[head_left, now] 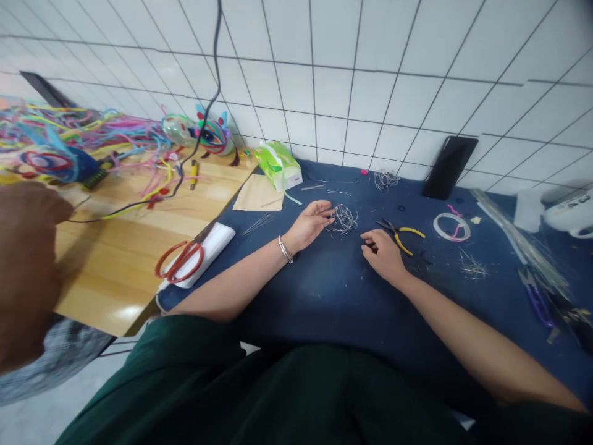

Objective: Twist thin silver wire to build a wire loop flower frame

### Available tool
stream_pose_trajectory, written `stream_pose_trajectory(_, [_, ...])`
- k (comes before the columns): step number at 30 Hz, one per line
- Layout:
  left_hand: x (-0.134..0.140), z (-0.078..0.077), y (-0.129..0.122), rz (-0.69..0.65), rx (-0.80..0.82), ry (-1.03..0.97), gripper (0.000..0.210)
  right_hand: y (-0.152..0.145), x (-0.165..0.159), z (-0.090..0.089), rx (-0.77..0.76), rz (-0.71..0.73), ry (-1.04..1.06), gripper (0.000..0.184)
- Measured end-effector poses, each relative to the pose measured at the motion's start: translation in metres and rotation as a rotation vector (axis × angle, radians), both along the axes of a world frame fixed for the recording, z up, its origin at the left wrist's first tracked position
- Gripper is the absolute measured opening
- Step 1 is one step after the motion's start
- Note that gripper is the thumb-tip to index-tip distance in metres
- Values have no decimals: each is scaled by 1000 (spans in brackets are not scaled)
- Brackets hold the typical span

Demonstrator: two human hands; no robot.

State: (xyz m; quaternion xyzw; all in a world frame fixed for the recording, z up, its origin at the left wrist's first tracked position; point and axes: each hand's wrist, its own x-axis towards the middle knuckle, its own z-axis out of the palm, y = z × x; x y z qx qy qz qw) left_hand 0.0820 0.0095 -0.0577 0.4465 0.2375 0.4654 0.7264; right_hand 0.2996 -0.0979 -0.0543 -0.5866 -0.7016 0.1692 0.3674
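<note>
My left hand (311,227), with a silver bangle at the wrist, is turned partly palm up. Its fingertips grip the left side of a tangled ball of thin silver wire (344,219) just above the dark blue tabletop. To the right of the wire ball, my right hand (385,256) hovers low with loosely bent fingers. Thumb and forefinger are apart, and I see nothing between them. Yellow-handled pliers (402,235) lie with their jaws apart just beyond my right hand. Loose straight wires (258,224) rest left of my left hand.
Orange-handled scissors (180,261) lie on a white box at left. A green tissue pack (278,165), a phone (450,167), a wire coil (451,227) and purple-handled pliers (537,300) surround the work area. Another person's arm (30,272) reaches over the wooden table (106,278).
</note>
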Motion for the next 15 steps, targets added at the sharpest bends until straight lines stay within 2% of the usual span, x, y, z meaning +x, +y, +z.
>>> stream_pose_trajectory(5, [1,2,-1,18,2,43,43,14,0,12,-70,0,97,24])
stream_pose_trajectory(10, [0,9,-7,-36,-20,16,37,38,-17,26,89,36,65,28])
stream_pose_trajectory(13, [-1,14,-11,-77,-35,-12,34,50,-26,23,89,76,50,37])
stream_pose_trajectory(15, [-1,18,-13,-82,-36,-37,31,56,-27,18,30,80,93,32])
